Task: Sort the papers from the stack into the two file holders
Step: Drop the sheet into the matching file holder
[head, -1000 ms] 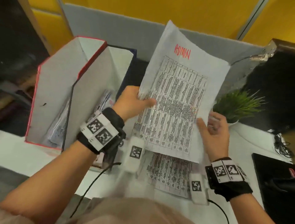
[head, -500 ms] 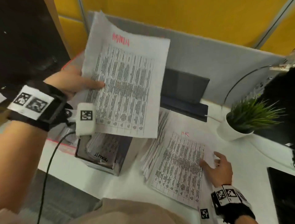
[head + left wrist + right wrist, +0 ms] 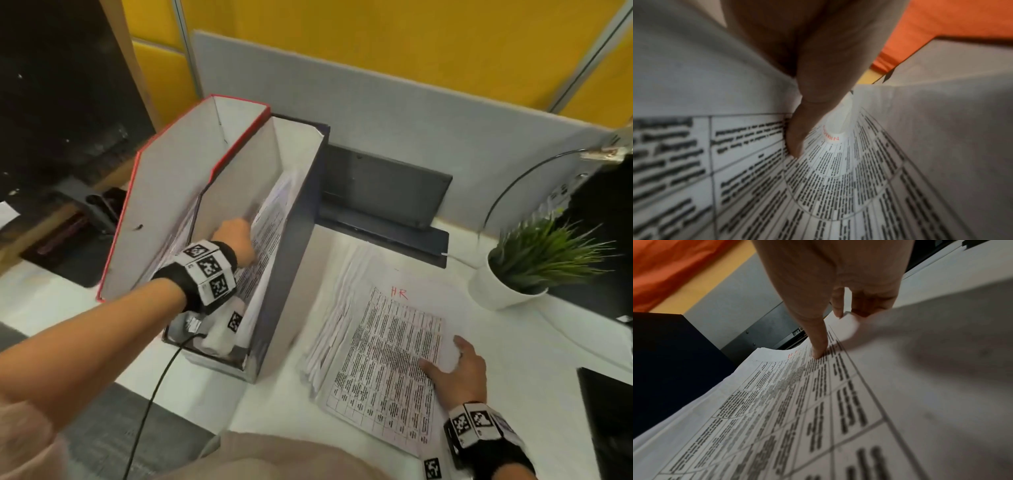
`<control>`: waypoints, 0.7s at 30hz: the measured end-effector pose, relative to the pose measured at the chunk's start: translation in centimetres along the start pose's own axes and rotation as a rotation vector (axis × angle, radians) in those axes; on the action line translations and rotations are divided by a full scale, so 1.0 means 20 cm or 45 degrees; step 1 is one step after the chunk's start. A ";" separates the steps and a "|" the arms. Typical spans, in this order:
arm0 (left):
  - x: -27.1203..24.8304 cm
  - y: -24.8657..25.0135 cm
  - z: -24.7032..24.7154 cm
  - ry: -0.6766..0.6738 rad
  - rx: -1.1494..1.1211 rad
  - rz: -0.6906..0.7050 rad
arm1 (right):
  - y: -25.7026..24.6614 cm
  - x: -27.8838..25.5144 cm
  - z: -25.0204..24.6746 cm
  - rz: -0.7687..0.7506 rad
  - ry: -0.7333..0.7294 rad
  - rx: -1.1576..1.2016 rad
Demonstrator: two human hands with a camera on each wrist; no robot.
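Observation:
Two file holders stand side by side at the left, a red-edged one (image 3: 164, 192) and a dark blue one (image 3: 294, 274). My left hand (image 3: 236, 240) is down inside the blue holder and pinches a printed sheet (image 3: 838, 178) marked ADMIN in red, thumb (image 3: 797, 138) on its printed face. That sheet (image 3: 270, 226) leans against the holder's right wall. The paper stack (image 3: 342, 301) lies fanned on the white desk, with a sheet marked HR (image 3: 387, 349) on top. My right hand (image 3: 452, 363) holds the HR sheet's right edge, thumb (image 3: 818, 344) on top, fingers under the lifted edge.
A potted green plant (image 3: 534, 260) stands right of the stack. A dark flat device (image 3: 383, 192) leans on the grey partition (image 3: 376, 96) behind it. A black object (image 3: 609, 411) lies at the desk's right edge. More papers sit in the red holder.
My left hand has carried the ADMIN sheet from above the holders down into the blue one. My right hand stayed on the stack and now lifts the HR sheet's edge.

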State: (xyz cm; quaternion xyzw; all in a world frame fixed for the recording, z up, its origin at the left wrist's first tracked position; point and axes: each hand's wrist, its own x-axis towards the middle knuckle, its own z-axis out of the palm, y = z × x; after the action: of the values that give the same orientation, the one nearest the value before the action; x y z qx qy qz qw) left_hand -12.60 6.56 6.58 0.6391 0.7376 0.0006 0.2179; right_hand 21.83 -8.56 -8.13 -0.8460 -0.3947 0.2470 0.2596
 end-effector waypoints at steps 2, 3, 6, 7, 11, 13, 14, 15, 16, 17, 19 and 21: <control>0.03 -0.01 0.03 -0.039 0.084 -0.029 | 0.00 0.00 0.00 0.009 -0.007 -0.011; 0.04 -0.01 0.04 -0.062 0.133 -0.040 | 0.00 0.00 0.00 0.015 -0.009 -0.010; 0.06 -0.02 0.06 -0.103 0.224 -0.015 | -0.01 0.00 0.00 0.040 -0.022 0.002; 0.06 -0.02 0.07 -0.100 0.235 -0.004 | -0.01 0.00 0.00 0.047 -0.025 0.004; 0.07 -0.03 0.05 -0.071 0.244 0.015 | -0.02 -0.01 -0.01 0.056 -0.021 0.012; 0.06 -0.03 0.02 -0.033 0.200 0.032 | -0.02 -0.01 -0.01 0.062 -0.017 0.019; 0.05 -0.03 0.01 0.020 0.155 0.045 | -0.02 -0.01 -0.01 0.066 -0.015 0.022; 0.05 -0.02 -0.02 0.094 0.079 0.069 | -0.02 -0.01 -0.01 0.070 -0.012 0.022; 0.03 0.00 -0.05 0.182 -0.039 0.110 | -0.02 -0.01 -0.01 0.075 -0.010 0.022; 0.02 0.04 -0.08 0.278 -0.197 0.174 | -0.02 -0.01 -0.01 0.080 -0.008 0.021; -0.04 0.13 -0.15 0.438 -0.551 0.338 | -0.02 0.00 -0.01 0.091 -0.004 0.024; -0.11 0.24 -0.19 0.549 -0.831 0.507 | -0.03 0.01 -0.01 0.105 -0.008 0.022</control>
State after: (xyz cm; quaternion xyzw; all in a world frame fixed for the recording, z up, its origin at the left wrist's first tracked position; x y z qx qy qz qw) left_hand -9.06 6.42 12.04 0.6517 0.5899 0.4090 0.2450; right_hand 21.66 -8.19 -7.64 -0.8585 -0.3583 0.2636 0.2551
